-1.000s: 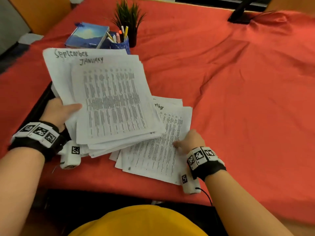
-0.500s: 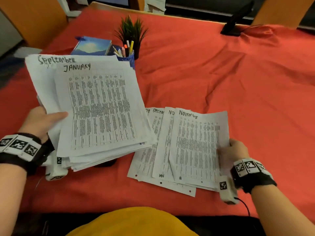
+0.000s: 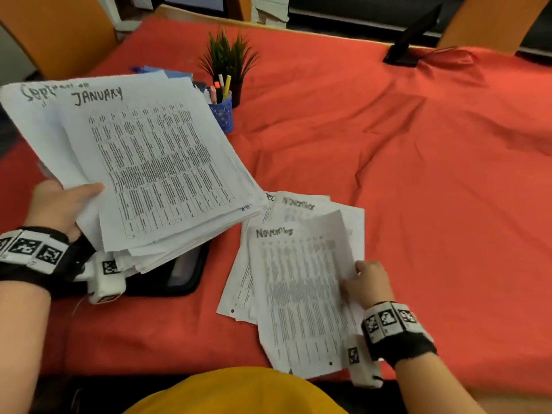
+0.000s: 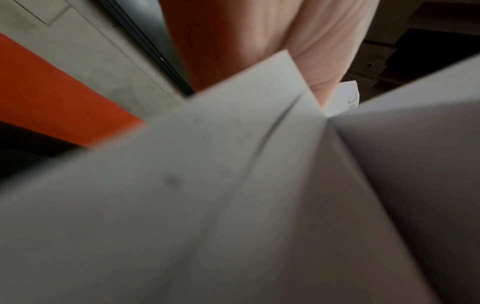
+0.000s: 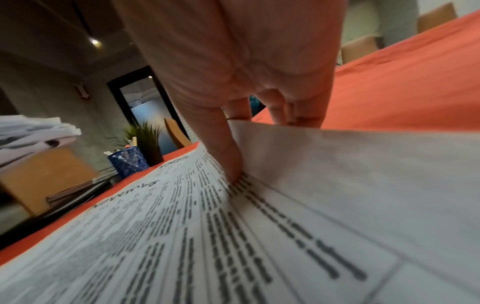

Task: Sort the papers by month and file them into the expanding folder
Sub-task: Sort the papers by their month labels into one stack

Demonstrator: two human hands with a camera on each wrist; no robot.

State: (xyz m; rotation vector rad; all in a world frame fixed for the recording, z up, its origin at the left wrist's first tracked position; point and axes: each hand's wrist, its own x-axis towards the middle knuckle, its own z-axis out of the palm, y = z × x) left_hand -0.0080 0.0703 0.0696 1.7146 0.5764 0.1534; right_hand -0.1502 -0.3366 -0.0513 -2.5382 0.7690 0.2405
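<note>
My left hand (image 3: 59, 204) grips a thick stack of papers (image 3: 149, 165) above the table, thumb on top; the top sheet reads JANUARY and a September sheet peeks out behind it. The same stack (image 4: 233, 185) fills the left wrist view. Under the stack lies the black expanding folder (image 3: 179, 273). My right hand (image 3: 367, 282) pinches the right edge of a November sheet (image 3: 298, 291), thumb (image 5: 228, 160) on top and fingers below, lifting it off a small pile (image 3: 298, 204) of November and December sheets on the red cloth.
A blue mesh pen cup (image 3: 222, 110) and a small potted plant (image 3: 228, 59) stand behind the stack, with a blue book (image 3: 176, 73) partly hidden. A black stand (image 3: 412, 40) sits at the far right edge. Orange chairs (image 3: 59, 34) surround the red-clothed table (image 3: 418, 189).
My right hand slid the small pile right from under the stack, then lifted the top November sheet and drew it toward me. The left hand raised the big stack, uncovering the folder.
</note>
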